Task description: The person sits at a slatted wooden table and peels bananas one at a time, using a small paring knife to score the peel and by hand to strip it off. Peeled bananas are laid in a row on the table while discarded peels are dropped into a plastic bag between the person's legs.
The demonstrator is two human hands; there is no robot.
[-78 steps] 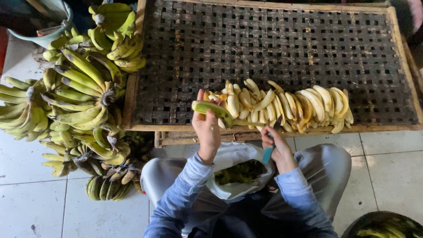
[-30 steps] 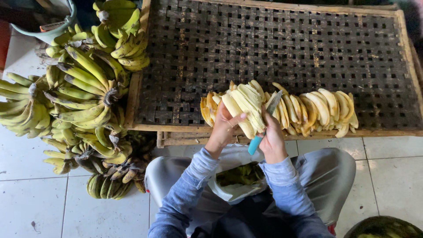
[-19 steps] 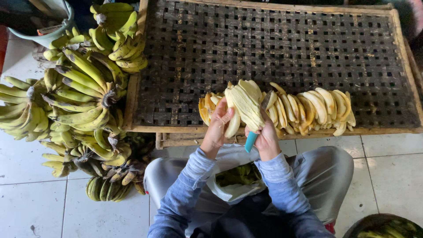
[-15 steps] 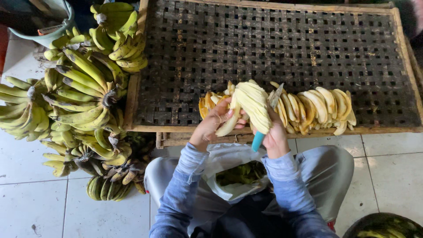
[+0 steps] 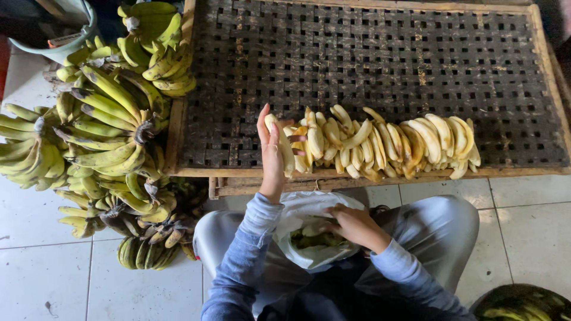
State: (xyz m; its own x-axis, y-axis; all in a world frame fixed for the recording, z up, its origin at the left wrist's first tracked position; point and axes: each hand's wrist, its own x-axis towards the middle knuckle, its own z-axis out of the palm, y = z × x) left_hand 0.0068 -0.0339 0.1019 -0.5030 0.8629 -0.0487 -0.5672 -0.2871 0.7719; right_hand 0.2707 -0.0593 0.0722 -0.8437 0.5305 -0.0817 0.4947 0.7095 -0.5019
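While our right hand (image 5: pixel 351 224) reached into the white plastic bag (image 5: pixel 309 229) on our lap, its fingertips were lost among the green peelings inside, so we could not tell whether it was closed on anything. A dark tub (image 5: pixel 523 303) at lower right was cut off by the frame, as was a pale bucket (image 5: pixel 65 41) at upper left, and our knees hid the floor beneath us.

Our left hand (image 5: pixel 270 151) lay flat and open, fingers together, pressed against the peeled banana (image 5: pixel 285 145) at the left end of the row. That banana lay on the near edge of the slatted wooden tray (image 5: pixel 369 59), its long axis running away from us, one tip toward the far side of the tray and the other over the near rail. The remaining peeled bananas (image 5: pixel 392 142) lay side by side to its right in a single row, aligned the same way, touching one another.

The tray was a dark woven lattice in a pale wooden frame, standing on a floor of light grey tiles (image 5: pixel 47 267). Bunches of unpeeled green and yellow bananas (image 5: pixel 107 131) were heaped on the floor at our left, against the tray's side.
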